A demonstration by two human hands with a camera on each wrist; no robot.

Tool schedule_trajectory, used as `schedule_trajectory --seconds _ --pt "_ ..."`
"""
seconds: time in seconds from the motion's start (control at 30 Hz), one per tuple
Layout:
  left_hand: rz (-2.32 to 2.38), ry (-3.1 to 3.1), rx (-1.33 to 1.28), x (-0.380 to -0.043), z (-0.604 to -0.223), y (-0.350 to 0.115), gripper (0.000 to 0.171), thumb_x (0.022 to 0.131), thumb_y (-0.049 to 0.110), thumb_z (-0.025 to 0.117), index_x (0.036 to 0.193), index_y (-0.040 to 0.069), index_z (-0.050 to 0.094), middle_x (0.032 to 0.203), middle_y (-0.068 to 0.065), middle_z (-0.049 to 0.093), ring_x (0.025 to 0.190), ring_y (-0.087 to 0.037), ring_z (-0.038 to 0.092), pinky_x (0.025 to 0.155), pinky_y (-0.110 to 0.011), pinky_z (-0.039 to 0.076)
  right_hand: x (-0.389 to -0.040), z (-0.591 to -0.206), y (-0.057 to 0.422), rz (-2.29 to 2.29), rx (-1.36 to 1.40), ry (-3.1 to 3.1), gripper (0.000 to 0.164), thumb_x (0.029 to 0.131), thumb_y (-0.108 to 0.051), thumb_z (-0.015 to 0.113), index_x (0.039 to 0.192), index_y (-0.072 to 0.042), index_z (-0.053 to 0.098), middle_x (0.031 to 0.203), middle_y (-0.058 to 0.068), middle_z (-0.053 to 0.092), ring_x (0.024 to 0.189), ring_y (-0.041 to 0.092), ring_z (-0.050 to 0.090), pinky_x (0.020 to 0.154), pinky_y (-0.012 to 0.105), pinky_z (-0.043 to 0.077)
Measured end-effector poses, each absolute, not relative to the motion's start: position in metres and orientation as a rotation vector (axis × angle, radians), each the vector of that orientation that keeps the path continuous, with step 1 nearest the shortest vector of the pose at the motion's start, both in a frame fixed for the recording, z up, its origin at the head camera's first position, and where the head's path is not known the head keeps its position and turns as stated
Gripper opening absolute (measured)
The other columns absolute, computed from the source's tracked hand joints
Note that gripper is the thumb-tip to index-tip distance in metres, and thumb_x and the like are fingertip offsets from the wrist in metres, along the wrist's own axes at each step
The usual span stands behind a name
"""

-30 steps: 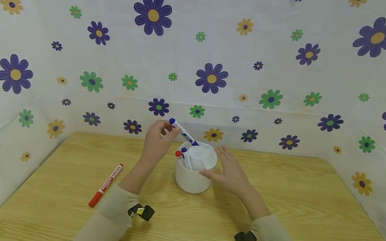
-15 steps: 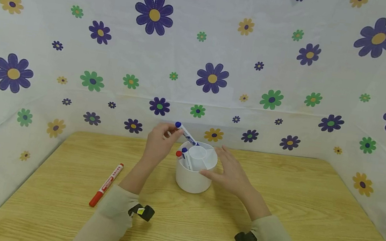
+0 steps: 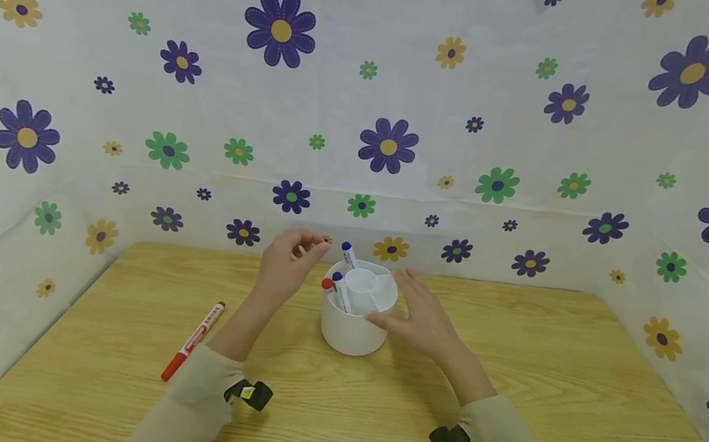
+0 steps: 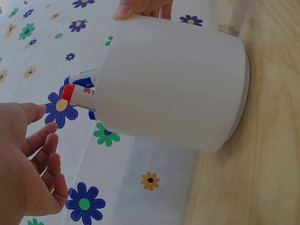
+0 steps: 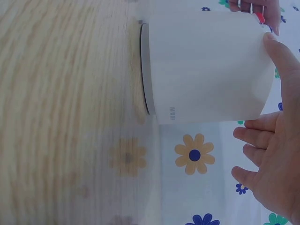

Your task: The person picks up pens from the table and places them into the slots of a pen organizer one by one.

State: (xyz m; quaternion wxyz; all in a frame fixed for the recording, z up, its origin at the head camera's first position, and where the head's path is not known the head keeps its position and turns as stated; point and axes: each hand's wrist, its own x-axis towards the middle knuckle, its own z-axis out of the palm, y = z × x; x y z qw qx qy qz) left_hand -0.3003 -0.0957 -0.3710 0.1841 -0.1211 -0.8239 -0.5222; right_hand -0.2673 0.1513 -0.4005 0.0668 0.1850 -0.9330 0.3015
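Observation:
A white round pen holder (image 3: pixel 351 334) with inner compartments stands upright on the table. My right hand (image 3: pixel 424 319) holds it at the right, thumb on the near rim and fingers round the far side. To the left of the rim hovers my left hand (image 3: pixel 285 268), fingers loosely bent and nothing in them. A blue-ended marker (image 3: pixel 349 255) leans in a rear-left compartment. In front of it, a second blue-ended marker (image 3: pixel 342 294) and a red-ended marker (image 3: pixel 327 284) stand at the left side. The red end (image 4: pixel 68 93) also pokes out in the left wrist view.
A red marker (image 3: pixel 193 342) lies on the wooden table (image 3: pixel 534 401) beside my left forearm. A white flowered sheet (image 3: pixel 339 96) rises behind the table and along both sides. Each wrist wears a black strap with a camera.
The blue-ended marker, earlier pinched at a slant in my left hand, has sunk into the holder. My left hand has let it go and moved slightly left. The right hand stays put.

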Motion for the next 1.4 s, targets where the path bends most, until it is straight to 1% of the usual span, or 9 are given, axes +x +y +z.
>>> schedule_trajectory --seconds 0.17,0.3,0.43,0.6,0.8,0.93,1.07,1.2,1.4 --pt "-1.388 -2.357 -0.375 -0.298 -0.377 -0.104 0.023 0.093 0.027 0.065 0.102 0.006 0.068 0.096 -0.010 0.063 0.086 -0.021 0.053 0.076 -0.030 0.044 -0.268 -0.403 0.152 0.899 0.550 -2.811 0.086 0.082 -0.058 0.068 0.149 -0.014 0.037 0.156 0.011 0.037 0.150 0.036 0.018 0.112 0.066 0.023" --pt "-1.240 -2.436 -0.395 -0.294 -0.383 -0.114 0.023 0.094 0.030 0.064 0.100 0.008 0.068 0.094 -0.008 0.063 0.089 -0.022 0.054 0.079 -0.032 0.045 -0.269 -0.406 0.152 0.882 0.555 -2.804 0.086 0.082 -0.059 0.067 0.149 -0.014 0.037 0.156 0.010 0.037 0.150 0.036 0.018 0.112 0.066 0.023" --pt "-0.997 -2.536 -0.389 -0.289 -0.388 -0.124 0.028 0.093 0.036 0.063 0.101 0.011 0.069 0.093 -0.006 0.063 0.087 -0.022 0.054 0.076 -0.033 0.045 -0.270 -0.408 0.152 0.872 0.559 -2.797 0.086 0.082 -0.059 0.067 0.149 -0.014 0.037 0.156 0.010 0.036 0.150 0.036 0.018 0.113 0.065 0.023" --pt "-0.729 -2.596 -0.392 -0.281 -0.393 -0.139 0.032 0.093 0.042 0.062 0.100 0.011 0.070 0.091 -0.005 0.064 0.080 -0.020 0.054 0.072 -0.033 0.046 -0.269 -0.406 0.152 0.870 0.549 -2.813 0.088 0.082 -0.059 0.066 0.150 -0.013 0.035 0.157 0.011 0.034 0.151 0.035 0.016 0.113 0.065 0.022" --pt "-0.499 -2.626 -0.419 -0.274 -0.400 -0.158 0.033 0.091 0.042 0.063 0.097 0.010 0.068 0.091 -0.006 0.067 0.085 -0.023 0.059 0.078 -0.040 0.048 -0.267 -0.404 0.152 0.869 0.551 -2.823 0.088 0.083 -0.060 0.066 0.151 -0.013 0.034 0.157 0.012 0.034 0.151 0.035 0.016 0.113 0.065 0.022" --pt "-0.364 -2.647 -0.439 -0.273 -0.406 -0.172 0.032 0.089 0.042 0.066 0.093 0.010 0.067 0.087 -0.006 0.067 0.084 -0.024 0.060 0.076 -0.042 0.049 -0.266 -0.403 0.152 0.870 0.555 -2.823 0.089 0.083 -0.059 0.066 0.151 -0.013 0.034 0.157 0.012 0.033 0.151 0.035 0.016 0.114 0.064 0.022" --pt "-0.251 -2.676 -0.450 -0.273 -0.411 -0.186 0.032 0.087 0.041 0.069 0.091 0.010 0.065 0.088 -0.006 0.066 0.086 -0.027 0.061 0.075 -0.043 0.050 -0.266 -0.403 0.152 0.876 0.549 -2.827 0.090 0.082 -0.059 0.066 0.151 -0.012 0.033 0.158 0.011 0.032 0.151 0.034 0.016 0.114 0.064 0.022" --pt "-0.194 -2.716 -0.444 -0.270 -0.412 -0.196 0.030 0.087 0.039 0.069 0.089 0.010 0.064 0.091 -0.008 0.067 0.088 -0.030 0.061 0.076 -0.046 0.049 -0.266 -0.403 0.153 0.882 0.546 -2.831 0.091 0.082 -0.060 0.066 0.151 -0.011 0.033 0.158 0.011 0.031 0.151 0.034 0.016 0.113 0.065 0.022" --pt "-0.135 -2.810 -0.412 -0.267 -0.416 -0.211 0.031 0.088 0.040 0.067 0.092 0.010 0.063 0.094 -0.008 0.064 0.092 -0.031 0.055 0.082 -0.049 0.045 -0.267 -0.404 0.154 0.882 0.544 -2.838 0.093 0.081 -0.062 0.065 0.152 -0.012 0.032 0.159 0.011 0.030 0.151 0.034 0.016 0.113 0.065 0.022"
